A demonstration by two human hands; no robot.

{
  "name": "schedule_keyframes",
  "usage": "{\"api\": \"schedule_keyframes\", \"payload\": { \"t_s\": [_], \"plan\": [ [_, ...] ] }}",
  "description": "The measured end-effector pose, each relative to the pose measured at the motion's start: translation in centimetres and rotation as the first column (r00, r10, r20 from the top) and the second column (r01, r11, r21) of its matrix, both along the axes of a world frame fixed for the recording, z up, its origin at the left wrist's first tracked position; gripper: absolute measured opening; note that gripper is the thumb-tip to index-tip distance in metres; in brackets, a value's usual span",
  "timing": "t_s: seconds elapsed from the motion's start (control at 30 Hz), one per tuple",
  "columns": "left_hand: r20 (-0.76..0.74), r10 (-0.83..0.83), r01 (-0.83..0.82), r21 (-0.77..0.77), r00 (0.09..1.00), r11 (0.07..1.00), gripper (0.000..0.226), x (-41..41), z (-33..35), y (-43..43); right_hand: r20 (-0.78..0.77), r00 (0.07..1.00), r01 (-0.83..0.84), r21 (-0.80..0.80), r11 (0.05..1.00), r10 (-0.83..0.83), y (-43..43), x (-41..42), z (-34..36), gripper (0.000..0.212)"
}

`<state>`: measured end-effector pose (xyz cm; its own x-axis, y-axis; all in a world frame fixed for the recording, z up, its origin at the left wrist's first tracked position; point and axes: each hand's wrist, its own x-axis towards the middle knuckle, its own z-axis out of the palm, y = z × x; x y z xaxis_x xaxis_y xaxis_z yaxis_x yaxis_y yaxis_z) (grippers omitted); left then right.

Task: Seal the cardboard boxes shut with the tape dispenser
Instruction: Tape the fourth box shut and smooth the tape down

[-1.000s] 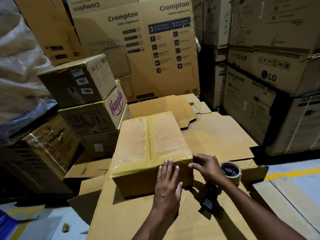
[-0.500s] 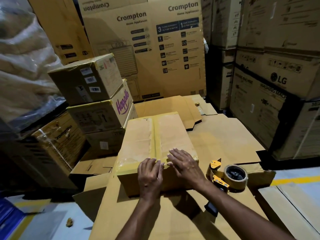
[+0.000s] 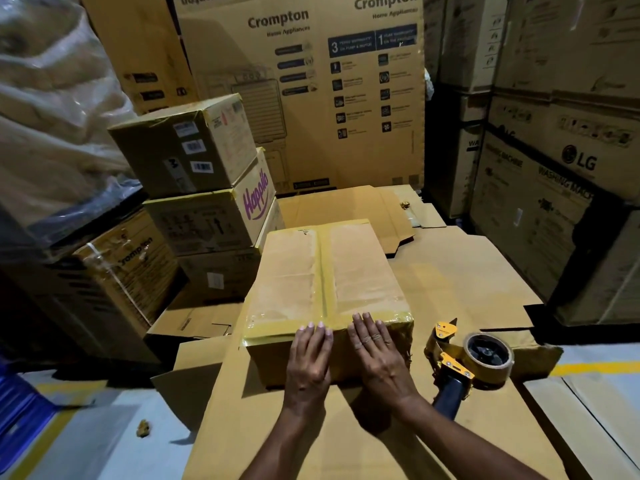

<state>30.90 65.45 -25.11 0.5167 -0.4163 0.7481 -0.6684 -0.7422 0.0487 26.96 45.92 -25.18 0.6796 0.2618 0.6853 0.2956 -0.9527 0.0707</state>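
At frame centre I see the box (image 3: 329,292), its top seam and near edge taped. My left hand (image 3: 309,367) and right hand (image 3: 381,362) lie flat and open on its near face, gripping nothing, fingertips at the taped edge. The dispenser (image 3: 467,362) rests on flat cardboard (image 3: 467,271) just right of the box, apparently untouched.

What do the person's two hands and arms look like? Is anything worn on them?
The left hand and the right hand are bare: no gloves, rings or watch show. Both forearms are bare too, with no sleeve in view. The fingernails are short and unpainted.
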Motion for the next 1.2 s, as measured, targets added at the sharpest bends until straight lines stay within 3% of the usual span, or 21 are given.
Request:
{"api": "schedule_keyframes", "payload": {
  "t_s": [0.2, 0.3, 0.5, 0.7, 0.87, 0.97, 1.2],
  "plan": [
    [0.075, -0.064, 0.056, 0.105, 0.995, 0.993, 0.047, -0.1, 0.0, 1.3, 0.060, 0.992, -0.109, 0.003, 0.994, 0.109, 0.7, 0.0, 0.9, 0.042],
    [0.117, -0.047, 0.038, 0.081, 0.992, 0.996, 0.045, 0.1, 0.7, 2.2, 0.067, 0.990, -0.126, -0.020, 0.992, 0.127, 1.9, 1.2, 2.1, 0.061],
    [0.042, 0.154, -0.144, -0.185, 0.987, 0.972, 0.035, 2.8, 2.8, 2.8, -0.017, 1.000, -0.009, -0.090, 0.996, 0.007, 4.3, 2.3, 1.7, 0.078],
    [-0.025, 0.089, -0.091, -0.163, 0.996, 0.982, 0.046, 4.0, 1.8, 4.7, -0.009, 0.999, 0.050, -0.116, 0.992, -0.051, 4.9, 2.1, -0.7, 0.097],
    [-0.029, 0.054, -0.058, -0.169, 0.998, 0.984, 0.037, 4.1, 1.8, 4.8, 0.073, 0.997, 0.017, 0.029, 0.999, -0.019, 6.3, 2.3, -0.4, 0.061],
    [-0.012, 0.032, -0.034, -0.154, 0.999, 0.988, 0.033, 3.9, 1.6, 5.1, 0.110, 0.994, -0.007, 0.088, 0.996, -0.003, 7.2, 3.2, 1.3, 0.053],
    [-0.009, -0.054, 0.053, -0.124, 0.998, 0.991, 0.069, 3.3, 1.8, 6.4, 0.089, 0.995, 0.025, 0.132, 0.991, -0.037, 8.0, 4.8, 0.8, 0.042]
  ]
}}
